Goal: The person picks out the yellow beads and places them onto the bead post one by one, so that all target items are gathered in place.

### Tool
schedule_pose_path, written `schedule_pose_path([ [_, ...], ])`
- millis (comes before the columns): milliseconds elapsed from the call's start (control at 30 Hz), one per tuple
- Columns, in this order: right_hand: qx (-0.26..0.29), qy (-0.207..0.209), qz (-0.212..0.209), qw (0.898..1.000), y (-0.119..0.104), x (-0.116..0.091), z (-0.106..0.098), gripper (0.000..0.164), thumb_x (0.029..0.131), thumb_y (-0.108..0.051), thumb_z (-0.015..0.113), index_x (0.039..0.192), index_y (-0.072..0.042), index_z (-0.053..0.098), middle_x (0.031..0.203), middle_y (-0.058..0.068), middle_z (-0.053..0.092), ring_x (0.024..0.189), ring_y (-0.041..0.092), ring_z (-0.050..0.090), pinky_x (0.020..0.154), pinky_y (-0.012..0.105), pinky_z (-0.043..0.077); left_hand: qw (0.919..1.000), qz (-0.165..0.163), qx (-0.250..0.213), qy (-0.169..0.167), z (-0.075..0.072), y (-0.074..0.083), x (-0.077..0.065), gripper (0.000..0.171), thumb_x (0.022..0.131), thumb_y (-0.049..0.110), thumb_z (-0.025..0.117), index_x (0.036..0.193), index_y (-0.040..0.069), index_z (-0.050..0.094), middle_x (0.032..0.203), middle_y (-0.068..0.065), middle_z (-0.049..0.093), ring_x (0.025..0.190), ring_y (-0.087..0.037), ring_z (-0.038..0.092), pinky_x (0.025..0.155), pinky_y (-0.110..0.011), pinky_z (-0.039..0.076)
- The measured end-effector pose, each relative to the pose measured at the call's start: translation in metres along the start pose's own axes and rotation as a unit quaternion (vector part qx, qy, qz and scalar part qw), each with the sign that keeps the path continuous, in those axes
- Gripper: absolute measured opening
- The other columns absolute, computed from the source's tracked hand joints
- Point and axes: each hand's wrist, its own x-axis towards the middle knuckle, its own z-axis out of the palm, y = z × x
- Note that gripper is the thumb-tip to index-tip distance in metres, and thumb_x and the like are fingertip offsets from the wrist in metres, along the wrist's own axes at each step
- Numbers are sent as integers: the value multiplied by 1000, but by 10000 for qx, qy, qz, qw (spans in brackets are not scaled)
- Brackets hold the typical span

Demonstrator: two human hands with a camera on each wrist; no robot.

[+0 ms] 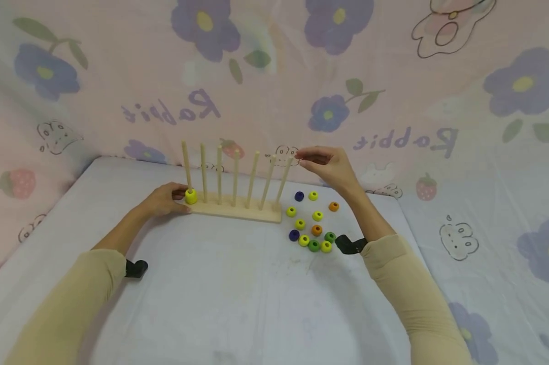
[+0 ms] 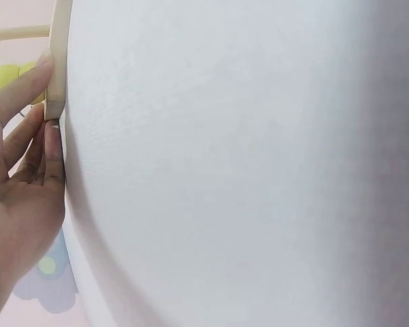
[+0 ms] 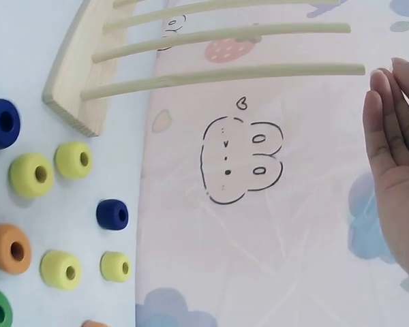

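Note:
A wooden peg rack [image 1: 235, 210] with a row of upright pegs stands towards the back of the table. My left hand [image 1: 164, 199] grips its left end, thumb along the front of the base and the other fingers at the end, as the left wrist view shows. Yellow beads [image 1: 191, 196] sit stacked at the foot of the leftmost peg, beside that hand. My right hand [image 1: 331, 166] is raised by the top of the rightmost peg [image 3: 225, 76]. Its fingertips are close to the peg's tip, and no bead shows between them. The other pegs are bare.
Right of the rack lie several loose beads: yellow [image 1: 317, 216], dark blue [image 1: 299, 196], orange [image 1: 334, 206] and green [image 1: 313, 246]. Behind the white-covered table [image 1: 219, 294] hangs a patterned cloth [image 1: 274, 96]. Black wrist mounts [image 1: 136, 268] stick out from both sleeves.

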Motion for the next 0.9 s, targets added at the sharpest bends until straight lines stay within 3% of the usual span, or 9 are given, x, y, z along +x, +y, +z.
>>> schedule_pose_path([
  [267,-172,-43,377,9991,13,-27,-9,27,91,-10,73,115,0,72,111,11,73,101,16,70,89,25,56,10000,-40,-23,31,2,2,-2,79,84,12,80,146,-11,36,142,-31,44,130,-45,45,113,-54,36],
  [600,-210,-53,692,9974,34,-60,-17,26,92,-6,71,117,2,71,114,23,70,99,14,70,88,22,56,10000,-28,19,50,1,1,-2,80,84,14,80,146,-11,36,142,-30,44,130,-44,46,113,-54,36],
  [900,-439,4,939,9946,48,-87,-20,27,91,-10,73,116,1,71,113,20,71,98,10,70,85,21,57,10000,13,18,55,2,3,-4,78,85,14,80,145,-11,37,140,-30,45,129,-44,46,113,-53,36],
])
